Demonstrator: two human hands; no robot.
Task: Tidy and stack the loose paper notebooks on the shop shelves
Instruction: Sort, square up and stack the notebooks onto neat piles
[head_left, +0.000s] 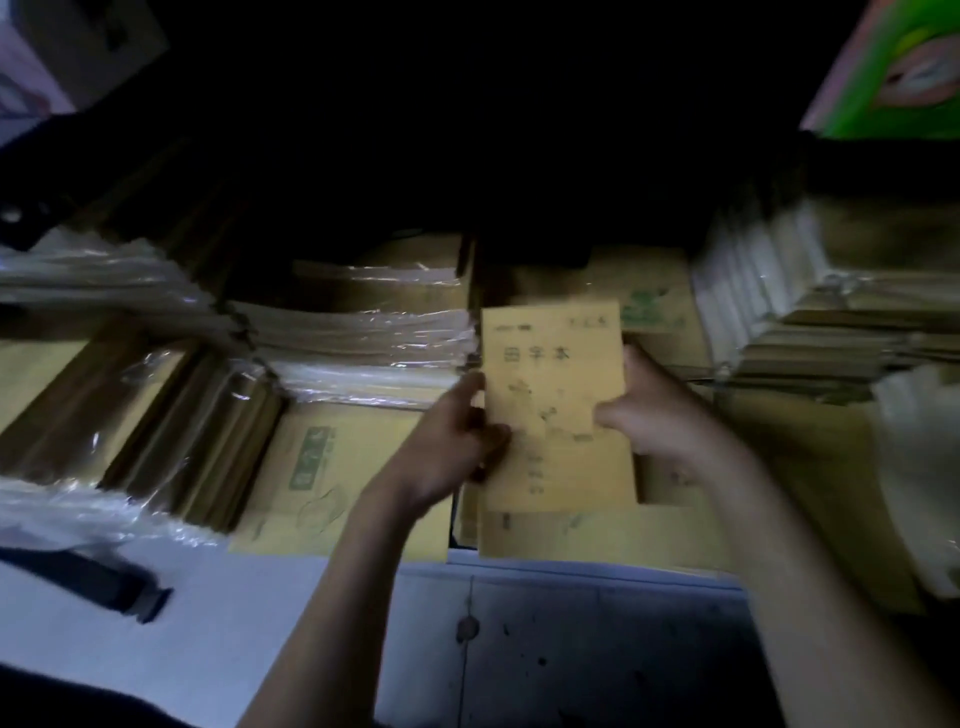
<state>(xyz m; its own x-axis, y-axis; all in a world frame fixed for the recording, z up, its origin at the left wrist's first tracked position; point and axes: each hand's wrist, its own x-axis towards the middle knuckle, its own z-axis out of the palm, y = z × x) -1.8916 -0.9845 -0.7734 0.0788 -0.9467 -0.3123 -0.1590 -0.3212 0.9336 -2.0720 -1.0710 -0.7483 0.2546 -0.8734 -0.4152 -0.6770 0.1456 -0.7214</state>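
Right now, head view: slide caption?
Left hand and right hand hold a yellow notebook by its edges above loose notebooks, beside shrink-wrapped stacks.

The notebook (556, 395) is covered in matt, yellow-brown paper printed with dark ink. The same dull paper is seen on the loose covers (332, 467) lying flat. The bundles (363, 338) are wrapped in clear, glossy, crinkled plastic film. The shelf front (571, 649) is finished smooth and pale, flecked with dark marks.
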